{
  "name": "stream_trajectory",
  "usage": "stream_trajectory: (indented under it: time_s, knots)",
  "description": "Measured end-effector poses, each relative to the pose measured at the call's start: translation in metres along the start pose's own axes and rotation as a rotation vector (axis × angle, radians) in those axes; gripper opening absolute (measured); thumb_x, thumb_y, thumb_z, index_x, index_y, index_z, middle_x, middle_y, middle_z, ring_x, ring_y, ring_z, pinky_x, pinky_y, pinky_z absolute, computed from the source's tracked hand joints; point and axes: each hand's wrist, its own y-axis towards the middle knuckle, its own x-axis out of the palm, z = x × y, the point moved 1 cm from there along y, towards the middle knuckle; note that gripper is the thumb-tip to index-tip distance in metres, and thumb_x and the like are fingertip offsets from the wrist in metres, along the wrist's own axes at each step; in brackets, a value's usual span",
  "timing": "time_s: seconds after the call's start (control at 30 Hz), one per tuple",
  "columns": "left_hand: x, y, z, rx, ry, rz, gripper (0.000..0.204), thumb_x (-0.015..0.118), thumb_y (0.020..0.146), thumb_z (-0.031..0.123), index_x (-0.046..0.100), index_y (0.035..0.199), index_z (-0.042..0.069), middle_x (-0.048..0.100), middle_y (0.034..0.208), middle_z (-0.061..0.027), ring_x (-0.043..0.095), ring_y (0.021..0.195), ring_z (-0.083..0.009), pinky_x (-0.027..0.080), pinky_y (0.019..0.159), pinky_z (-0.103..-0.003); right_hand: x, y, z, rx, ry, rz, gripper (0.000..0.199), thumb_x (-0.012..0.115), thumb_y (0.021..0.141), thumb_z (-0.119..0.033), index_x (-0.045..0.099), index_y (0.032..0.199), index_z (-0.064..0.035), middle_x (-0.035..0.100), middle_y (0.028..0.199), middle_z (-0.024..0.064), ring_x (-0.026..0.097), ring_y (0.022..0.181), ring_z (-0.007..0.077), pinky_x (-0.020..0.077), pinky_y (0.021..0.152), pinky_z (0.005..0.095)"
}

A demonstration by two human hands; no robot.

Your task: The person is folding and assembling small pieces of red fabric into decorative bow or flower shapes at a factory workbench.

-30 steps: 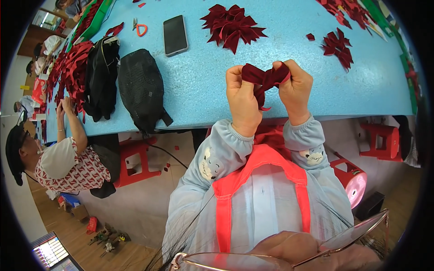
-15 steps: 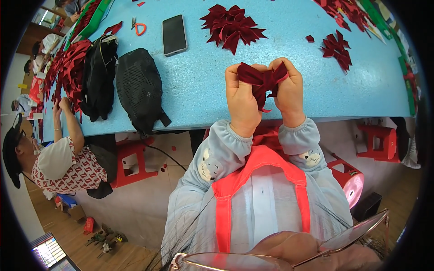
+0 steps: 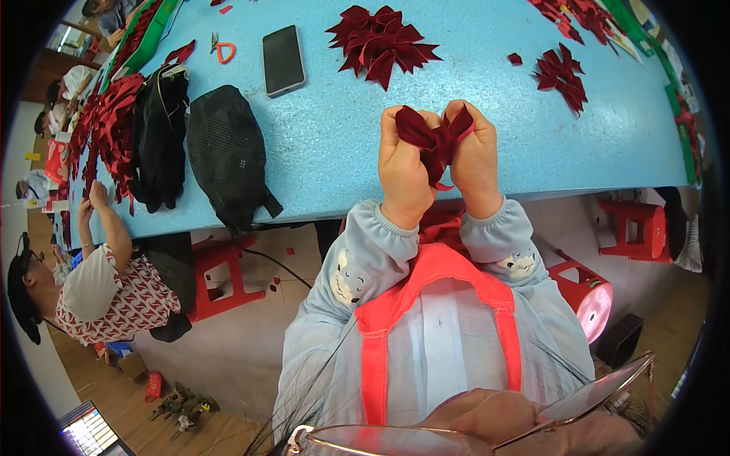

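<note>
A dark red velvet bow (image 3: 436,144) is held up between my two hands over the near edge of the blue table. My left hand (image 3: 405,169) grips its left loop, fingers curled behind and thumb in front. The right loop is pinched in my right hand (image 3: 477,163), the thumb close to the knot. Its tails hang down between my palms. Beyond my hands lies a pile of finished-looking dark red bows (image 3: 382,47). A smaller group of bows (image 3: 561,80) rests to the right, beside a small red scrap (image 3: 515,58).
On the table's left are a phone (image 3: 284,61), orange-handled snips (image 3: 223,50), a black mesh bag (image 3: 226,156) and a black pouch (image 3: 161,137). A co-worker (image 3: 106,281) sits at left by heaped red ribbon (image 3: 116,129). Red stools (image 3: 635,230) stand below the table edge.
The bow's loops stand more upright and its tails have drawn closer together. My hands have come slightly nearer each other, still holding it. The view has shifted a little.
</note>
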Motion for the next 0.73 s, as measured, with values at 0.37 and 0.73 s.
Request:
stream_trajectory:
  time_s: [0.37, 0.73]
  knots:
    - [0.000, -0.008, -0.002, 0.114, 0.018, 0.073, 0.003, 0.042, 0.091, 0.010, 0.042, 0.094, 0.009, 0.053, 0.081, -0.0014, 0.046, 0.060, -0.0061, 0.037, 0.049, -0.019, -0.001, -0.004, 0.000, -0.436, -0.432, 0.077, 0.010, 0.049, 0.090, -0.006, 0.049, 0.080, -0.0029, 0.047, 0.066, -0.0028, 0.045, 0.061, 0.0045, 0.0384, 0.052, 0.0200]
    - [0.001, -0.009, -0.001, 0.037, 0.008, 0.142, 0.009, 0.046, 0.092, 0.018, 0.041, 0.095, 0.011, 0.055, 0.080, -0.0035, 0.049, 0.056, -0.0088, 0.040, 0.047, -0.021, -0.009, -0.007, 0.012, -0.432, -0.220, 0.067, 0.012, 0.050, 0.092, -0.014, 0.047, 0.096, -0.0028, 0.054, 0.072, 0.0013, 0.050, 0.062, 0.0052, 0.0416, 0.054, 0.0182]
